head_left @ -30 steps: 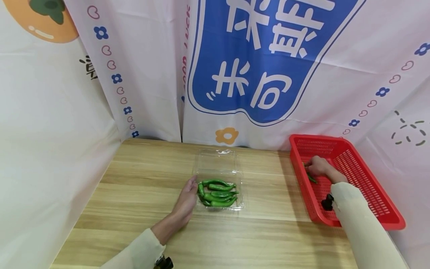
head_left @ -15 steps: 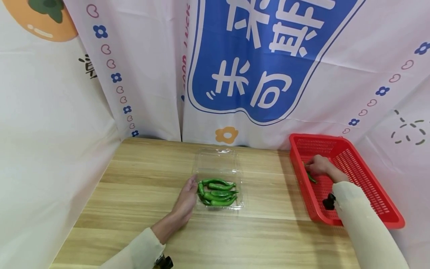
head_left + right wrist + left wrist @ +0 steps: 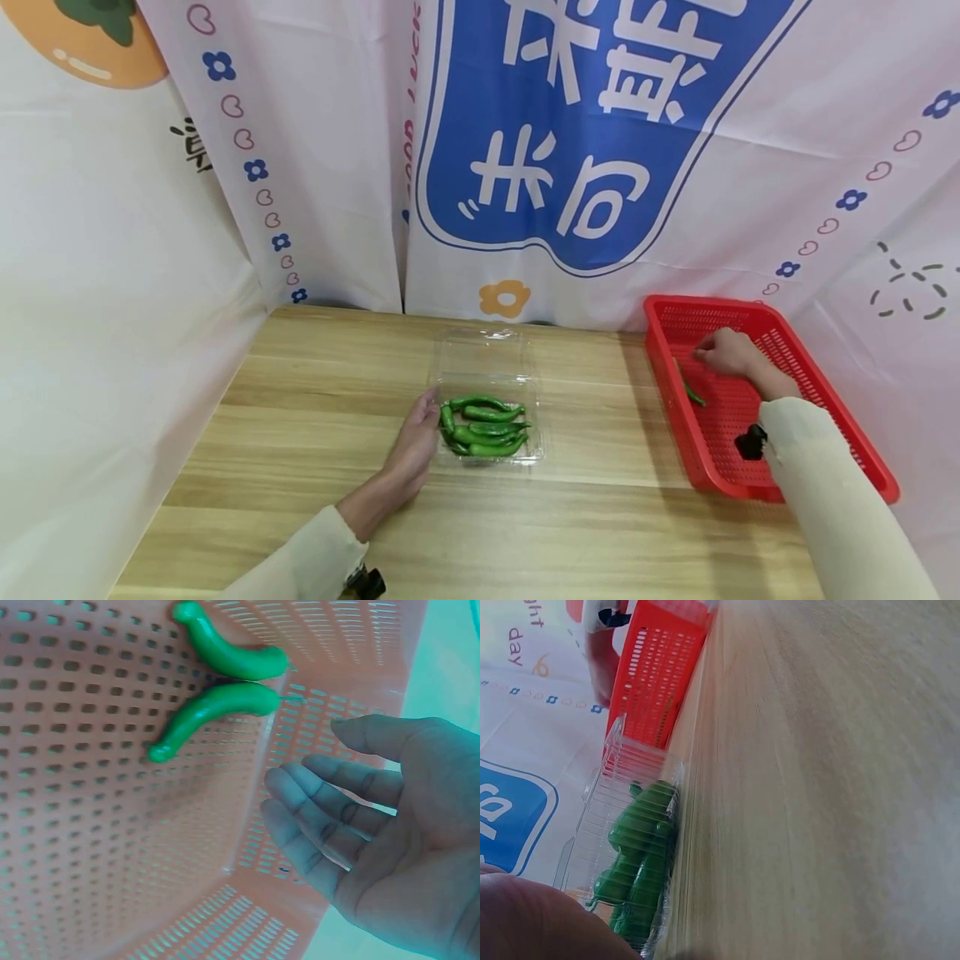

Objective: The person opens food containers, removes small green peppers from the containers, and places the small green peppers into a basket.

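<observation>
Several green chili peppers (image 3: 487,427) lie in a clear plastic clamshell box (image 3: 537,446), its lid (image 3: 483,354) folded back. My left hand (image 3: 411,446) rests at the box's left side, fingers fairly straight; its thumb (image 3: 547,922) shows close up in the left wrist view. My right hand (image 3: 731,354) is over the red basket (image 3: 847,425), and in the right wrist view its fingers are loosely bent around nothing. Two green chili peppers remain apart from that hand on the basket floor: an upper one (image 3: 229,656) and a lower one (image 3: 214,712).
A wooden tabletop (image 3: 585,533) carries the box and the basket, which stands at the right end. Printed white cloth (image 3: 337,167) hangs behind the table and along both sides.
My right hand has lifted off a chili pepper in the basket and moved slightly up and right, leaving it there. My left hand stays at the box.
</observation>
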Demonstrator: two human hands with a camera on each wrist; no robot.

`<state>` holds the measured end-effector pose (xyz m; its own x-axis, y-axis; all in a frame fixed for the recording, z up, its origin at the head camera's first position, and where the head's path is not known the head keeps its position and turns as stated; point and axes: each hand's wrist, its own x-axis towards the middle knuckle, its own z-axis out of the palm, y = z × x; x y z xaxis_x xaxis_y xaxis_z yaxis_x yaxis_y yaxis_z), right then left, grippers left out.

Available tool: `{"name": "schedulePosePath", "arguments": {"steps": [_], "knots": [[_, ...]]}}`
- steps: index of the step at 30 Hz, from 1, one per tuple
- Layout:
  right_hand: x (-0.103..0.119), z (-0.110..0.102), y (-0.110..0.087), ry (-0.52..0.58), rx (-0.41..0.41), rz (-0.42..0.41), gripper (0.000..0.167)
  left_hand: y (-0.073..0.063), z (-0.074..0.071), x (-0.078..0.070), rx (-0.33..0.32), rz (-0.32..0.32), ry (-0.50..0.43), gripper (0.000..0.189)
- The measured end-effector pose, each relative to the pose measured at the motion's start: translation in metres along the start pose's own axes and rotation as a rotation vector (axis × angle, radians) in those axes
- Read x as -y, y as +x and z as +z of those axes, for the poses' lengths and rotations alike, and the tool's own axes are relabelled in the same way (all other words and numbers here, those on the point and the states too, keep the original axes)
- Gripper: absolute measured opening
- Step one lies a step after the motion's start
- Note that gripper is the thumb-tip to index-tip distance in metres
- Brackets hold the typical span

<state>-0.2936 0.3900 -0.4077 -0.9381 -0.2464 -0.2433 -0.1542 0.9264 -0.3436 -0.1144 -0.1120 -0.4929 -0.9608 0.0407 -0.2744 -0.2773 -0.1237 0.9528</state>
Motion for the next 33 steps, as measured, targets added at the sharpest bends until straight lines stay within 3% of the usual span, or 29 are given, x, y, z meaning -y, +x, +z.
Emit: {"name": "schedulePosePath", "arguments": {"steps": [16, 23, 33], "knots": [[0.037, -0.024, -0.009, -0.049, -0.118, -0.029, 0.031, 0.001, 0.000, 0.000, 0.005, 0.000, -0.002, 0.057], [0.068, -0.028, -0.014, -0.075, -0.143, -0.066, 0.037, 0.001, 0.000, 0.001, 0.008, -0.002, -0.005, 0.057], [0.121, -0.019, -0.019, -0.127, -0.201, -0.156, 0.018, 0.002, 0.000, 0.001, 0.012, 0.006, -0.011, 0.058]]}}
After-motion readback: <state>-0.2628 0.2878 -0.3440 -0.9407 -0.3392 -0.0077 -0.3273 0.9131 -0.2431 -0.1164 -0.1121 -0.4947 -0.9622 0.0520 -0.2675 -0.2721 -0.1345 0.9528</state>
